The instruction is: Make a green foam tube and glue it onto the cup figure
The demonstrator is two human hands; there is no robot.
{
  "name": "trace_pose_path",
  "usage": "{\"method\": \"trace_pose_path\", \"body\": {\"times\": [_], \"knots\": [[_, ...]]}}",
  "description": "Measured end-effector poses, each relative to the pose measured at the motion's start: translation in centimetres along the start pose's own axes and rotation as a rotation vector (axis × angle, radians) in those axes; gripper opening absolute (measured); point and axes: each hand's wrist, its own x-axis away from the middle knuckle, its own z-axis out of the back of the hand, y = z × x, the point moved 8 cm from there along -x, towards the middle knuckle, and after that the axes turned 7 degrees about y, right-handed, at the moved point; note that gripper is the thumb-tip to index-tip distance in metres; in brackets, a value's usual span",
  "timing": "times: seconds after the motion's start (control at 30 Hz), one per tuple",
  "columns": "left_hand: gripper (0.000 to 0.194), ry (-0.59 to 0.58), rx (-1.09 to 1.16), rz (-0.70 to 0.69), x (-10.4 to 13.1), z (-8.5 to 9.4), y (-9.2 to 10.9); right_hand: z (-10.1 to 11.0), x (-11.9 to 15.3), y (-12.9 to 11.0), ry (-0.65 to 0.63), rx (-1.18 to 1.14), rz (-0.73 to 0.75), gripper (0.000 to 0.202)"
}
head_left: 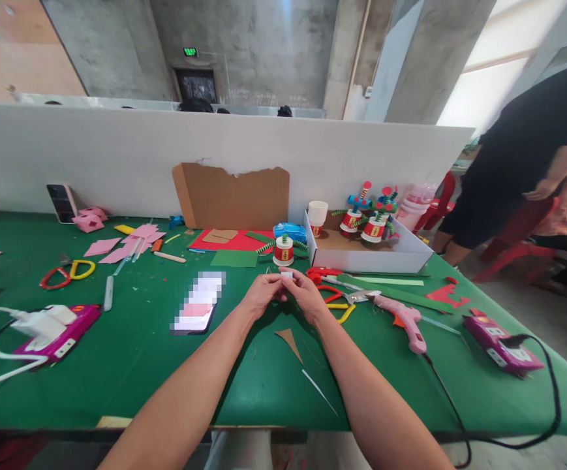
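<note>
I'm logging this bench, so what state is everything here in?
Left hand, fingers closed at the small white piece
Right hand, fingers closed on it
Middle phone, lying flat, screen lit
Far phone, propped up, screen dark
Pink glue gun, lying down
Right power strip, black plug inserted
Left power strip, white plugs inserted
White box, open-topped, holding cups
Brown cardboard, standing upright
Exit sign, lit

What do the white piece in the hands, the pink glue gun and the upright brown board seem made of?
White piece: perhaps paper or card, judging by its plain pale look; too small to confirm, finish unclear.
Pink glue gun: likely hard plastic, smooth, with soft highlights.
Brown board: apparently matte cardboard; folded flap, ragged top edge.
</note>
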Motion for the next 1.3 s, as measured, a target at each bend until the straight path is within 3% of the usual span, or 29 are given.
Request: {"method": "trace_pose_path", "body": {"times": [0.33, 1.3], "knots": [[0.044, 0.053, -0.006, -0.04, 0.15, 0.09, 0.42, -0.31, -0.22, 0.39, -0.033, -0.09, -0.001, 0.04], [0.04, 0.039, -0.033, -0.048, -0.02, 0.08, 0.24, -0.21, -0.37, 0.29, -0.028, -0.059, 0.029, 0.037]]}}
